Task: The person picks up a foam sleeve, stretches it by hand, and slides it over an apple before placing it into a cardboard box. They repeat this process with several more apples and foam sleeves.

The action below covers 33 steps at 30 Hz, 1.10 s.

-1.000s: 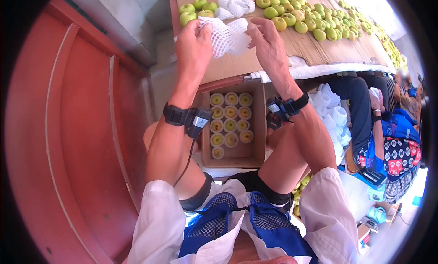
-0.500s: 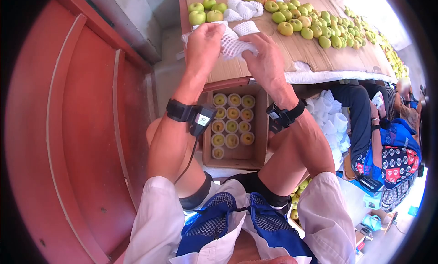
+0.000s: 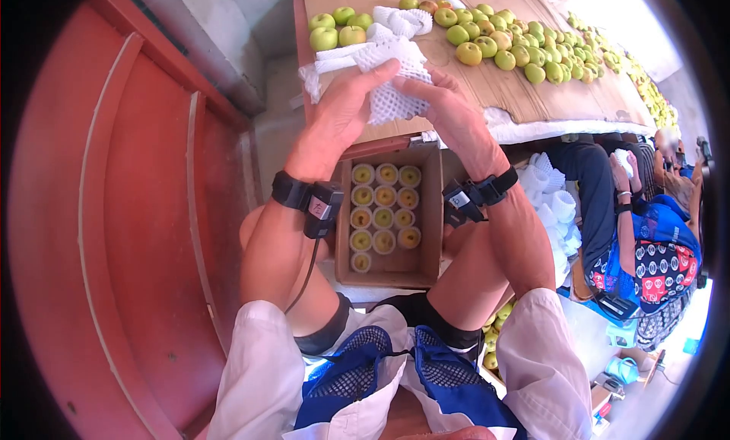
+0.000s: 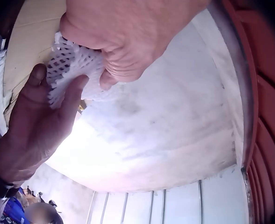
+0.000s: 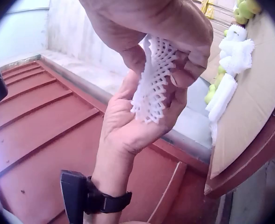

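Observation:
A white foam fruit net (image 3: 397, 106) is held up between both hands over the near edge of the cardboard-topped table (image 3: 449, 87). My left hand (image 3: 342, 109) grips its left side, thumb lying across the mesh. From the other side my right hand (image 3: 456, 113) pinches it, thumb on the near face. In the right wrist view the flattened net (image 5: 151, 91) shows its open mesh and jagged end between the fingers. Below the hands stands a cardboard box (image 3: 391, 277) with rows of apples (image 3: 385, 196) in white wraps.
More foam nets (image 3: 403, 20) lie beyond the hands, beside several green apples (image 3: 324, 39). A long spread of apples (image 3: 532, 49) covers the table's right side. White foam nets (image 3: 559, 204) are heaped right of the box. A red panelled door (image 3: 152, 235) stands left; another person (image 3: 631, 212) sits right.
The hands have come closer together, from holding the net stretched between them to gripping it with thumbs near each other. The net now hangs more upright, facing me. The boxed apples stay put.

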Each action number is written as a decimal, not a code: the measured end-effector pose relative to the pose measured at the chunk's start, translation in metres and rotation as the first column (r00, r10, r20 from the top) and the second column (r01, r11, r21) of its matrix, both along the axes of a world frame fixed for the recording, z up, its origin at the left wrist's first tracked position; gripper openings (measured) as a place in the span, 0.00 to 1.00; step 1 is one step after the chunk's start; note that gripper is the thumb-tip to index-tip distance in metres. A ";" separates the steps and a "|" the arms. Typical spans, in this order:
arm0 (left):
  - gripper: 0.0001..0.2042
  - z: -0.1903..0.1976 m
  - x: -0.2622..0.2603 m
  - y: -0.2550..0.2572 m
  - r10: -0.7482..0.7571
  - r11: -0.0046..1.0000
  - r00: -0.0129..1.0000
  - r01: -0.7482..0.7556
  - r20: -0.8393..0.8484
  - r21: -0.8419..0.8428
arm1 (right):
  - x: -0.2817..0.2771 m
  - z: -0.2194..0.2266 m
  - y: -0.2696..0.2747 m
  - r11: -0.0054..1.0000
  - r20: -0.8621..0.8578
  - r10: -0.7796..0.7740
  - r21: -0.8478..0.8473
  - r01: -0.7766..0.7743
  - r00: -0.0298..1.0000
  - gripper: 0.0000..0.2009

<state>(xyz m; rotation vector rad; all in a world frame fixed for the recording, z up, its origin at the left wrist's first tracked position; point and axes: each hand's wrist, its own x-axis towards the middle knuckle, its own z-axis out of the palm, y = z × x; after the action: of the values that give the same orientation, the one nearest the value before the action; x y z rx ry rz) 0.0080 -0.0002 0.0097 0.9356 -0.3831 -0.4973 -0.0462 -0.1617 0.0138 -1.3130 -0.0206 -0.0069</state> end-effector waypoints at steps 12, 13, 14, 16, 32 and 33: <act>0.20 -0.021 0.006 -0.011 0.168 0.970 0.969 -0.195 -0.182 -0.142 | 0.005 -0.013 -0.025 0.997 -0.124 0.083 0.011 -0.082 0.989 0.25; 0.19 -0.020 0.005 -0.011 0.175 0.970 0.969 -0.200 -0.175 -0.139 | 0.005 -0.014 -0.024 0.998 -0.130 0.053 -0.040 -0.058 0.990 0.25; 0.19 -0.019 0.003 -0.011 0.207 0.966 0.966 -0.226 -0.153 -0.121 | 0.005 -0.015 -0.023 0.995 -0.136 0.022 -0.090 -0.035 0.990 0.25; 0.18 -0.018 -0.001 -0.012 0.270 0.957 0.957 -0.279 -0.108 -0.082 | 0.005 -0.020 -0.022 0.985 -0.116 0.021 -0.165 -0.040 0.993 0.25; 0.17 -0.016 -0.009 -0.019 0.322 0.943 0.944 -0.313 -0.076 0.116 | 0.011 -0.024 -0.009 0.699 0.283 -0.279 -0.596 0.396 0.918 0.20; 0.17 -0.014 -0.012 -0.020 0.284 0.958 0.954 -0.277 -0.099 0.077 | 0.010 -0.024 -0.007 0.671 0.305 -0.298 -0.607 0.426 0.904 0.18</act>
<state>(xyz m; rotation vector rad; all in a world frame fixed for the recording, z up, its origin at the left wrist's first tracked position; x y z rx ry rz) -0.0035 -0.0200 -0.0039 1.0004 -0.1315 -0.2990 -0.0365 -0.1690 -0.0102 -2.0204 0.0964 -0.5128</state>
